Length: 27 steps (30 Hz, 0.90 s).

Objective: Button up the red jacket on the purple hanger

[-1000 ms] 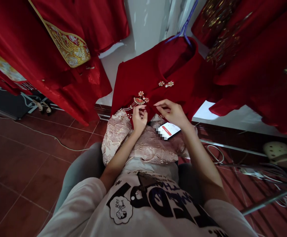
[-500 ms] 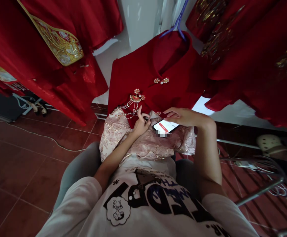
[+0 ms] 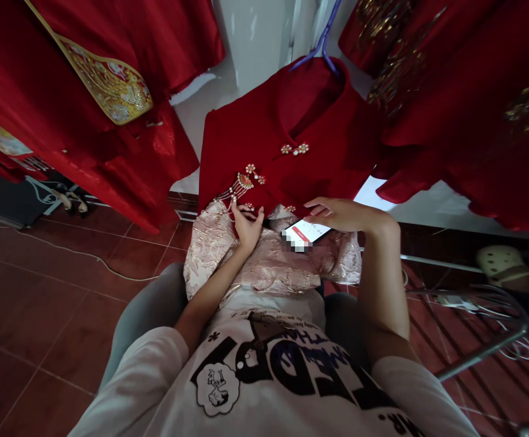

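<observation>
A red jacket (image 3: 246, 133) with a stand-up collar hangs before me. Pearl flower fastenings (image 3: 295, 149) close its neck, and a fan-shaped brooch with beaded tassels (image 3: 245, 181) sits on its chest. My left hand (image 3: 247, 229) is at the tassels' lower end, thumb and fingers apart, fingertips touching the beads or the cloth behind them. My right hand (image 3: 337, 215) reaches over the upper edge of a lit phone (image 3: 307, 233), fingers loosely stretched and partly bent near the jacket's hem. The phone lies on pink brocade cloth (image 3: 273, 273) across my lap.
Red embroidered garments (image 3: 128, 91) hang on the left and more red garments (image 3: 464, 109) on the right. A purple hanger (image 3: 323, 45) holds the jacket. A metal rack (image 3: 483, 352) stands low at right, near a pale clog (image 3: 501, 265). A cable (image 3: 110, 267) crosses the tiled floor.
My left hand has shifted slightly left, its fingers now more spread under the tassels. The brooch has tilted and its tassels have swung together to the left. My right hand stays by the phone.
</observation>
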Each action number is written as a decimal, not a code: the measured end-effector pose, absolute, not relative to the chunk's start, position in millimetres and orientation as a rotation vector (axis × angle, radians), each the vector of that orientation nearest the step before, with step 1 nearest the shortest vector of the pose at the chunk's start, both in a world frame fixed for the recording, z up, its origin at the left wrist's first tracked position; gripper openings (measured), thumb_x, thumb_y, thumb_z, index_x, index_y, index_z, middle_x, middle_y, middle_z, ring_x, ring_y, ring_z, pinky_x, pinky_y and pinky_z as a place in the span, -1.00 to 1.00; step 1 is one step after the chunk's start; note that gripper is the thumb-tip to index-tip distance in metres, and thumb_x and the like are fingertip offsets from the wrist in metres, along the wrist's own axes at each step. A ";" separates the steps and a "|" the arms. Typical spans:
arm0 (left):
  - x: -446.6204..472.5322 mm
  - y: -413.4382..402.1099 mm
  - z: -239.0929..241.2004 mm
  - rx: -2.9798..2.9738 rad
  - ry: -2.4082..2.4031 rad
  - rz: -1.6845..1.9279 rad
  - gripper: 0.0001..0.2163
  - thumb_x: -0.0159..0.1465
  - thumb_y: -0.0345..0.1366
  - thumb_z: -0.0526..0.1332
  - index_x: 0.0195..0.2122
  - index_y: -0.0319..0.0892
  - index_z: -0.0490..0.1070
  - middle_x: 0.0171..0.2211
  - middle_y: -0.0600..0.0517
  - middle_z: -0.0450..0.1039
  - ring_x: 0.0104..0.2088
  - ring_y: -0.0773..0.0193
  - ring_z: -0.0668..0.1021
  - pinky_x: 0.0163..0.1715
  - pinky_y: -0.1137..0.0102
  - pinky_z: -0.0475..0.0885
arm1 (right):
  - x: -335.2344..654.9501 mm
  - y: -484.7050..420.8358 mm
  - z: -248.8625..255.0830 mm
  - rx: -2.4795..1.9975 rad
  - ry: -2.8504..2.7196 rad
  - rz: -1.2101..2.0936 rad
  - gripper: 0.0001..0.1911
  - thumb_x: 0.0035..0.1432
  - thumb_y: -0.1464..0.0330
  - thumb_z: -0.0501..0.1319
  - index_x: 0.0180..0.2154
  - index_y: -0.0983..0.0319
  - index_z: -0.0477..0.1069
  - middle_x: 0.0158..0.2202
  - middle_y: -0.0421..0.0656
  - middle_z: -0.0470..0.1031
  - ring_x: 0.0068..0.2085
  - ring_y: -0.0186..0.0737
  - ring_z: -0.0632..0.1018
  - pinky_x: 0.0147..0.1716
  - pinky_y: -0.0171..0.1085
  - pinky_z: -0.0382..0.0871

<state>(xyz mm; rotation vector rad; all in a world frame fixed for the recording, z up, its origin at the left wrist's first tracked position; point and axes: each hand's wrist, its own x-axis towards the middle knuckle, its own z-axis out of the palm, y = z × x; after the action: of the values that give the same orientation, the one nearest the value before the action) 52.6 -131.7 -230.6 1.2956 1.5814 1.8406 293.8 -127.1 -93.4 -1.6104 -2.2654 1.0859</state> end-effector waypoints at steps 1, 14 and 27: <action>53.0 -132.0 -229.8 1.303 1.576 1.865 -0.29 0.21 -0.32 0.42 0.29 -0.10 0.07 -0.13 0.04 0.37 -0.42 0.47 0.49 -0.37 0.53 0.44 | 292.8 -126.8 -94.0 -1.620 -2.266 1.070 -0.35 0.14 0.04 0.30 0.20 0.19 0.42 0.01 0.03 0.61 0.00 0.03 0.63 0.03 -0.02 0.54; 49.1 -133.3 -229.8 1.475 1.489 1.904 -0.81 0.32 -0.37 0.26 -0.12 -0.13 0.26 -0.16 0.00 0.35 -0.35 0.40 0.46 -0.30 0.49 0.43 | 250.6 -120.0 -103.4 -1.662 -2.293 0.904 -0.67 0.22 0.31 0.30 0.01 0.24 0.43 -0.20 -0.05 0.64 -0.20 -0.14 0.64 -0.23 -0.25 0.48; 49.5 -135.6 -227.2 1.397 1.451 1.799 -0.60 0.23 -0.46 0.29 0.03 -0.11 0.20 0.03 -0.06 0.36 -0.38 0.48 0.50 -0.47 0.56 0.38 | 217.0 -118.2 -126.3 -1.722 -2.201 0.333 -0.81 0.28 0.36 0.24 -0.07 0.26 0.41 -0.17 -0.01 0.52 -0.20 -0.09 0.57 -0.21 -0.23 0.37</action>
<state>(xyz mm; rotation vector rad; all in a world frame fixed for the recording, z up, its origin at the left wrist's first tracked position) 49.5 -135.6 -227.2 1.3968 1.4508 1.7989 217.0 -118.2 -126.3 -1.7218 -2.2005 0.3334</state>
